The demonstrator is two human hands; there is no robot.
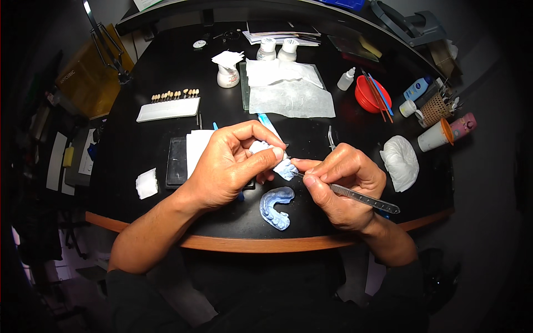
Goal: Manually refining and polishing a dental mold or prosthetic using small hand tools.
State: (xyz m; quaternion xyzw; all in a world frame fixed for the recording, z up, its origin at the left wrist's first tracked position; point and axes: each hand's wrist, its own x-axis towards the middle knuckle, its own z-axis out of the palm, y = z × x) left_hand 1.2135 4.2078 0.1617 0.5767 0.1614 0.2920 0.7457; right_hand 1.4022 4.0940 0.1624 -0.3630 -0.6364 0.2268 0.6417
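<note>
My left hand [225, 164] pinches a small pale blue and white dental cast piece [286, 170] between thumb and fingers, which cover part of it. From the right, my right hand [351, 183] grips a scalpel [365, 198] by its flat metal handle like a pen. Its thin tip meets the cast piece; the exact contact is too small to make out. Below both hands, a blue horseshoe-shaped dental arch model [272, 210] lies on the black table near the wooden front edge. Bent tweezers [331, 137] rest beyond my right hand.
A black box [176, 161] with white paper sits left of my left hand. Farther back are a tooth shade guide [168, 108], a tissue-covered glass plate [291, 100] and white jars [266, 50]. To the right stand a red bowl [366, 100], crumpled tissue [401, 164] and cups.
</note>
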